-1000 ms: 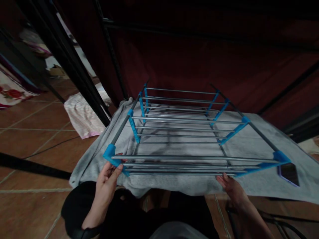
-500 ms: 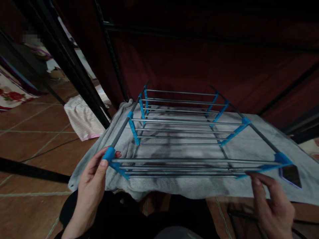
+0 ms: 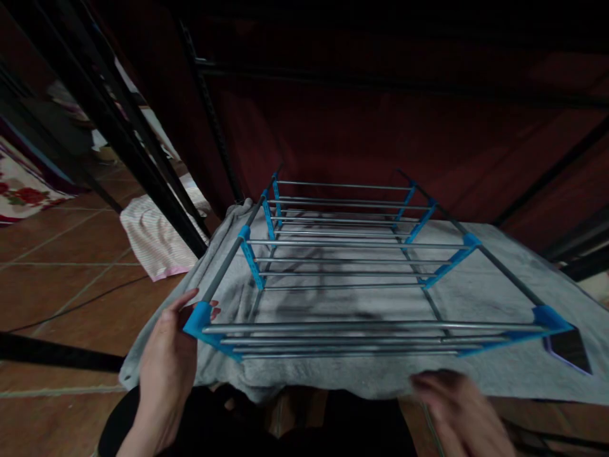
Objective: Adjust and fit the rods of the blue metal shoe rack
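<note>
A shoe rack (image 3: 361,327) of grey metal tubes and blue plastic brackets lies on the grey blanket (image 3: 342,377), its long rods running left to right. At its near left corner is a blue bracket (image 3: 198,317). My left hand (image 3: 166,355) is curled around that corner, with fingertips showing past the inner side of the post. My right hand (image 3: 459,406) is apart from the rack, in front of the blanket's near edge. Motion smears its fingers, and I cannot make out anything in them.
A dark phone (image 3: 569,349) lies on the blanket beside the rack's near right bracket. Dark red panels (image 3: 361,139) stand behind, with black metal posts (image 3: 137,133) at left. A striped cloth (image 3: 155,231) hangs low at left over the tiled floor (image 3: 61,304).
My right hand has left the rack's near right end and moved left and toward me. My left hand stays at the corner, its thumb shifted off the front of the bracket.
</note>
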`<state>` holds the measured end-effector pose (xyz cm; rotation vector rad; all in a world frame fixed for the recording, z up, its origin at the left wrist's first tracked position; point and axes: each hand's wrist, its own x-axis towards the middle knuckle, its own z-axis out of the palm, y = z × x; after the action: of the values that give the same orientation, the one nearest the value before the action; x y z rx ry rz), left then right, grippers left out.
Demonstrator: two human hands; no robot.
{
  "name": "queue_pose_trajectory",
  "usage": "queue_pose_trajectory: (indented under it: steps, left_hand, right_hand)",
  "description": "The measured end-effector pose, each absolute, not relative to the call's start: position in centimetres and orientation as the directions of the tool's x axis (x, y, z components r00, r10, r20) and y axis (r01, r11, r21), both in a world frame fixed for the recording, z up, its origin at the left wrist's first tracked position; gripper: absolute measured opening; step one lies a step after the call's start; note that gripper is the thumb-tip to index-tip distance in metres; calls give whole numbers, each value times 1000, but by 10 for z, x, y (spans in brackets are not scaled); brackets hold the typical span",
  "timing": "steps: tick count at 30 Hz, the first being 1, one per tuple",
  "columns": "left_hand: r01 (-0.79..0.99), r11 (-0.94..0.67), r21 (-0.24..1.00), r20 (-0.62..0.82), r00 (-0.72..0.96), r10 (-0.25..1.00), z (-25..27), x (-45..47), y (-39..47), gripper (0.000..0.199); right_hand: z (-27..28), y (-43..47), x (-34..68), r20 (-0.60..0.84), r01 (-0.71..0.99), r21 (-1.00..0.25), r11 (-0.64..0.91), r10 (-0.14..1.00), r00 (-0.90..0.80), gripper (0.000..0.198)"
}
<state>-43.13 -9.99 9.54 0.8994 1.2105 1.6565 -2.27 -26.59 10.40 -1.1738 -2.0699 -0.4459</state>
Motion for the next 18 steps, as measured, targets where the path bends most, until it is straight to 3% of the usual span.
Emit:
queue_pose_trajectory:
  steps: [2,3,6,7,8,10,12,13,18]
  left_hand:
    - [-134,-60,989,7,-365,931,74,-440,-80,48]
    - [-72,-23,997,-3,-334,942,62,-444,-70,51]
    - [75,-15,997,32,-218,976,32,-452,-37,62]
    - [111,-25,993,46,-182,982,24,-454,-26,66]
    - [148,-31,989,52,-146,988,17,-455,-16,70]
    - [223,-27,974,42,-63,997,4,-454,2,73]
    - [285,-32,958,31,6,999,-9,-451,16,70]
    - [300,-45,953,39,28,999,-15,-449,22,67]
    - [370,-141,918,96,138,986,-42,-440,36,49]
  right_hand:
    - [115,-273,-23,645,779,-21,626,604,-468,41]
    - [125,-274,-16,640,804,-49,593,637,-430,41]
    - [173,-260,22,614,912,-280,298,786,-68,31]
    - [192,-248,32,540,906,-370,206,841,30,27]
    - [209,-233,37,352,872,-464,158,936,17,27]
    - [233,-193,33,36,784,-612,103,994,-102,32]
    - [235,-149,11,-182,755,-653,62,955,-235,40]
    - [227,-128,-3,-259,763,-634,122,897,-358,44]
    - [142,-53,-66,-359,780,-537,321,750,-555,51]
